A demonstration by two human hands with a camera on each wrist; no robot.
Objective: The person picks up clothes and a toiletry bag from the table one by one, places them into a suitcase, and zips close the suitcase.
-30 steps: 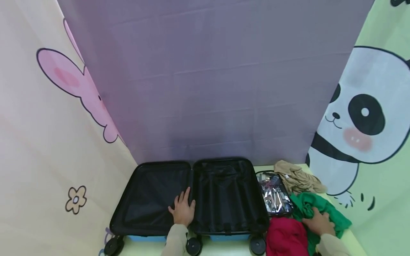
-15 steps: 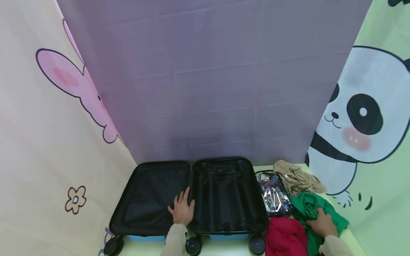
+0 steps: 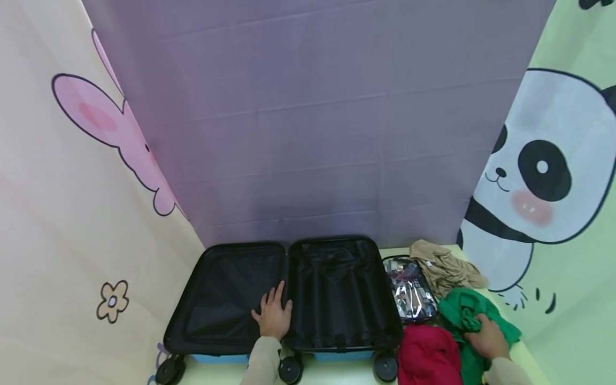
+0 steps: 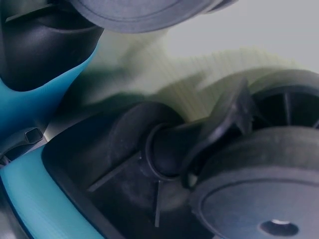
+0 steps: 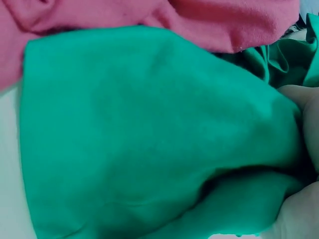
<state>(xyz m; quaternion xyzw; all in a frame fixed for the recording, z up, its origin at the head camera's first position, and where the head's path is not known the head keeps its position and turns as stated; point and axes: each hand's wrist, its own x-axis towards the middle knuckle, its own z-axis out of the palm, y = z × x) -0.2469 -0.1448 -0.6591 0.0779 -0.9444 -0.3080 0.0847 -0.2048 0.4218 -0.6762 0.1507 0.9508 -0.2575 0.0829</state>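
My right hand [image 3: 490,338] moved on the green shirt [image 3: 469,312]. A second ago it lay flat on the cloth, close to the red shirt [image 3: 428,354]. Then my fingers curled in and bunched the green cloth up, and my hand slid a little to the right, away from the red shirt. The green shirt got more crumpled under my fingers and its near part pulled in toward my hand. In the wrist view the green cloth [image 5: 149,129] sat tight against my fingers [image 5: 304,109]. My head turned a tiny bit too, so the panda picture [image 3: 534,176] slid slightly to the left.
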